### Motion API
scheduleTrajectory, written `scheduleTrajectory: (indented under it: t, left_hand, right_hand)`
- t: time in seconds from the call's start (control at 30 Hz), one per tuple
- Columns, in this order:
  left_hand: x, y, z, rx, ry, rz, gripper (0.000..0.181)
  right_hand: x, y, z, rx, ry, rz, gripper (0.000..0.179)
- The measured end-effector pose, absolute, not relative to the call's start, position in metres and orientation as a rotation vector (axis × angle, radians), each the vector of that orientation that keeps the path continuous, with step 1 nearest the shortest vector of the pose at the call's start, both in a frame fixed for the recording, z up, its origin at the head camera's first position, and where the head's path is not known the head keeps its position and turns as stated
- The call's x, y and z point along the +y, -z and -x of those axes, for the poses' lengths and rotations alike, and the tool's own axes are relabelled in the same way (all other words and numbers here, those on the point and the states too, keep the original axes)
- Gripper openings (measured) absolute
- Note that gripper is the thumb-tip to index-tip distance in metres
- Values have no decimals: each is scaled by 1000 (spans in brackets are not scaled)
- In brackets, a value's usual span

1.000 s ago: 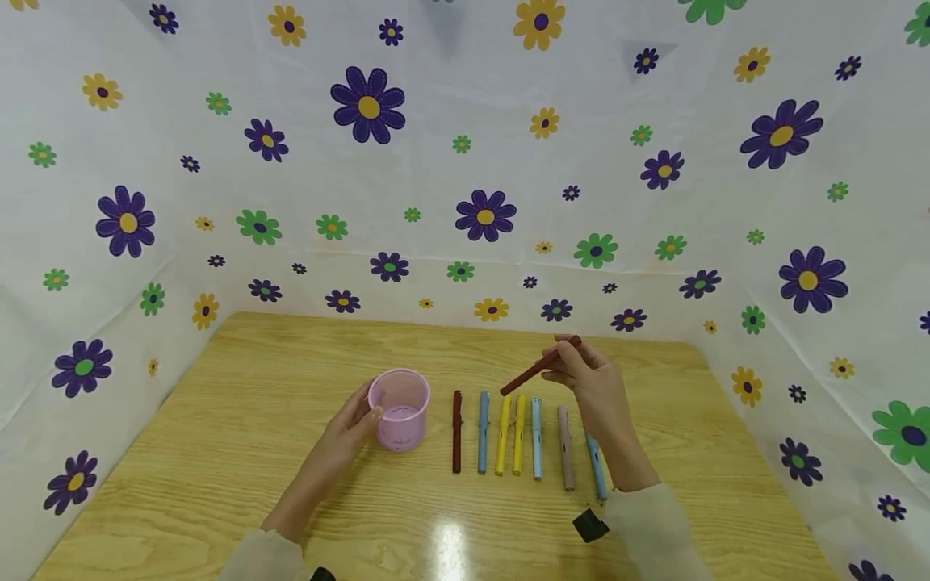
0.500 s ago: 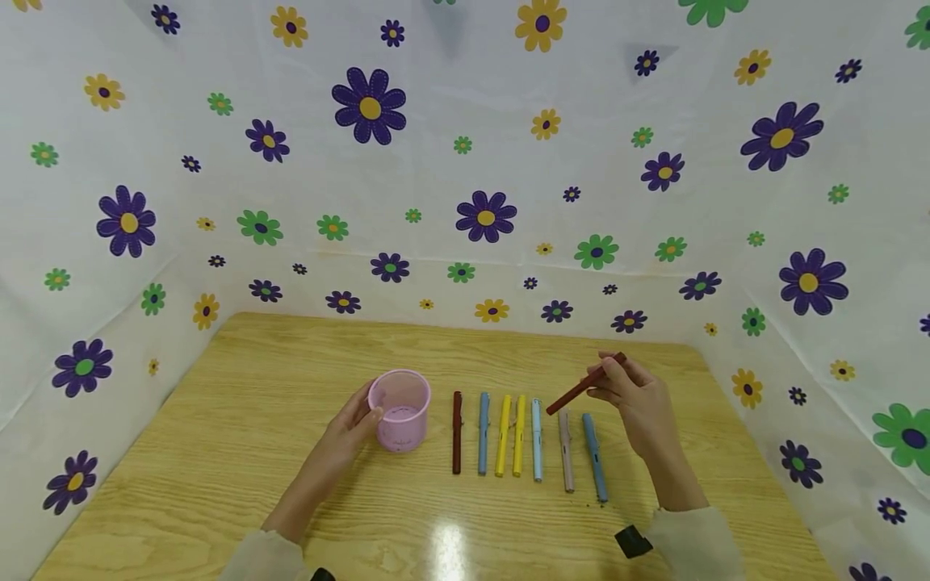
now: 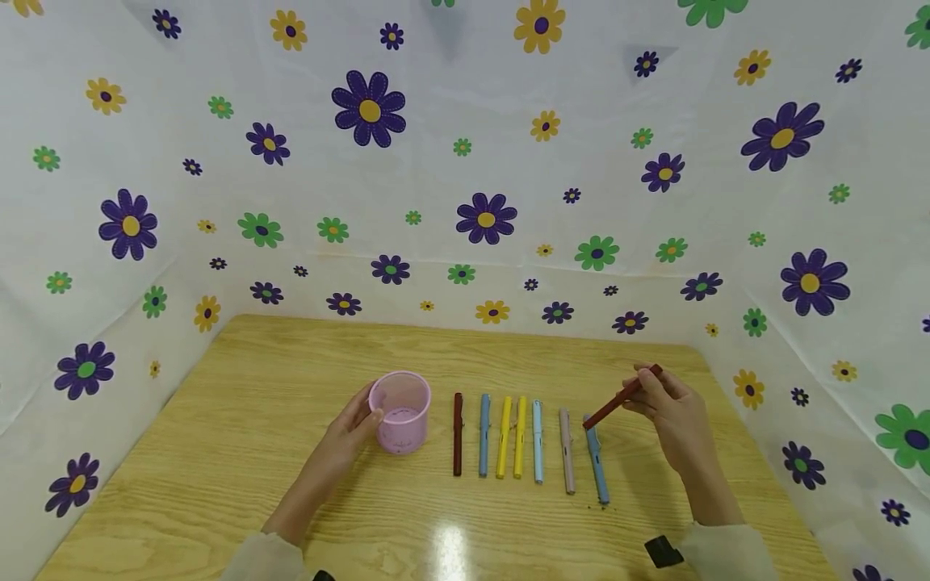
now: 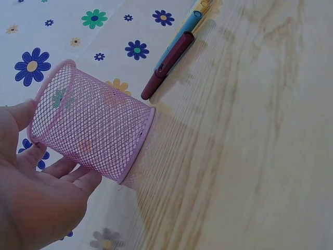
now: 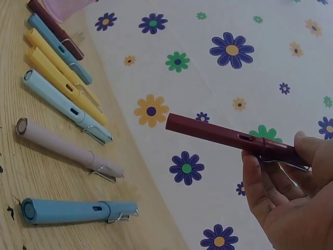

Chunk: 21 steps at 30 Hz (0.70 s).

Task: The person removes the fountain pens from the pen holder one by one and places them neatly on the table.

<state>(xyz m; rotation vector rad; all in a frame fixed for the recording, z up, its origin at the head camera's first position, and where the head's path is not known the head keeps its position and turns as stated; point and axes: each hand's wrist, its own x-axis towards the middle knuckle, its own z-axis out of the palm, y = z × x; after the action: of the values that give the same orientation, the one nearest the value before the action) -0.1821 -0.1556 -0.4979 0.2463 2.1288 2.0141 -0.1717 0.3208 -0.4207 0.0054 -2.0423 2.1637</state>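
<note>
My left hand (image 3: 345, 440) holds the pink mesh pen cup (image 4: 93, 120) by its left side, thumb near the rim; the cup stands upright on the table. My right hand (image 3: 676, 420) pinches a dark red pen (image 5: 213, 133) by its clip end, raised over the table at the right. In the head view its lower tip overlaps the top of the rightmost blue pen (image 3: 596, 464). A row of pens lies between the hands: a dark red pen (image 3: 458, 434), a blue pen (image 3: 484, 436), two yellow pens (image 3: 504, 437), a light blue pen (image 3: 538, 442) and a greyish-pink pen (image 3: 567, 452).
The wooden table (image 3: 305, 355) is enclosed by a white cloth (image 3: 436, 177) printed with flowers at the back and sides. Small dark specks (image 3: 601, 507) lie by the near end of the rightmost blue pen. A black strap piece (image 3: 663, 552) shows at the right sleeve.
My right hand has moved right and toward me with the dark red pen, from above the yellow pens to the right end of the row. The left hand and cup have stayed in place.
</note>
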Motion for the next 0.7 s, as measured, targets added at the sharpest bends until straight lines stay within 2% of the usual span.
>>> scheduleTrajectory:
  t: [0.27, 0.7]
  left_hand:
    - [-155, 497, 182, 2118, -2035, -246, 68]
    - [-156, 498, 182, 2110, -2025, -245, 68]
  right_hand:
    - [338, 426, 165, -2096, -2141, 6, 18]
    - [363, 430, 156, -2304, -2028, 27, 20]
